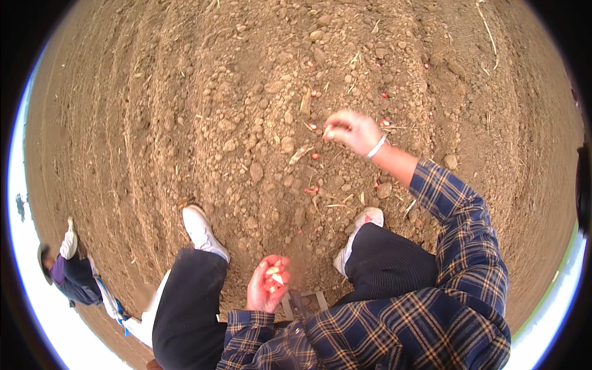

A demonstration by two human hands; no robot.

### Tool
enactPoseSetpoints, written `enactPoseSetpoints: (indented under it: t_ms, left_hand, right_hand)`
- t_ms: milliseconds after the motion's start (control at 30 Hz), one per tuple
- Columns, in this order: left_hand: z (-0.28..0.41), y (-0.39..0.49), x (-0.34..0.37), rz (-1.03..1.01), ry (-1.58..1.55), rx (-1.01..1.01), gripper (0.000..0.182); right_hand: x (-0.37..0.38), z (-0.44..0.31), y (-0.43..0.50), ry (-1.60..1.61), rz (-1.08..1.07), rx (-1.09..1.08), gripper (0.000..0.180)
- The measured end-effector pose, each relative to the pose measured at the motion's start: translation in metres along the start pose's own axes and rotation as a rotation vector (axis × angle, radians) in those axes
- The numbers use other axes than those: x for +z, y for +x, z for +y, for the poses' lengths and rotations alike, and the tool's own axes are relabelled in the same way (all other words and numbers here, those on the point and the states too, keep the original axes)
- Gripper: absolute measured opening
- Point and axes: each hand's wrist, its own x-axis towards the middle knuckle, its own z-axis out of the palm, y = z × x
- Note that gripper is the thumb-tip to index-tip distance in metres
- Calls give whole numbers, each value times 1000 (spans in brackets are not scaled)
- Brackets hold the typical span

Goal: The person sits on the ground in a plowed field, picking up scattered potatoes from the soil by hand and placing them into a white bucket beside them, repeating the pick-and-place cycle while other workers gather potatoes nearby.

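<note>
My left hand is cupped palm up near my lap, holding several pale and reddish pieces that look like garlic cloves. My right hand, with a white band at its wrist, hangs over the soil with fingers bent. Motion blurs its fingertips, so whether a clove is pinched there is unclear. Close to those fingers a red clove lies on the ground, with another red clove below it in the picture. Beyond the wrist sits a further red clove. More red pieces dot the soil in rough lines.
Dry, cloddy soil surrounds me, strewn with straw and stones. My white shoes stand either side of the scattered cloves. Part of a metal frame shows beneath me. At far left another person in a hat is low to the ground, beside a white sack.
</note>
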Motion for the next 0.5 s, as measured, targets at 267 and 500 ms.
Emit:
enactPoseSetpoints:
  t_ms: [267, 500]
  left_hand:
    - [13, 18, 13, 33, -15, -14, 27]
    - [14, 31, 27, 59, -5, -24, 27]
  right_hand:
    - [-170, 73, 118, -632, 696, 221, 28]
    - [-191, 84, 193, -1192, 341, 297, 18]
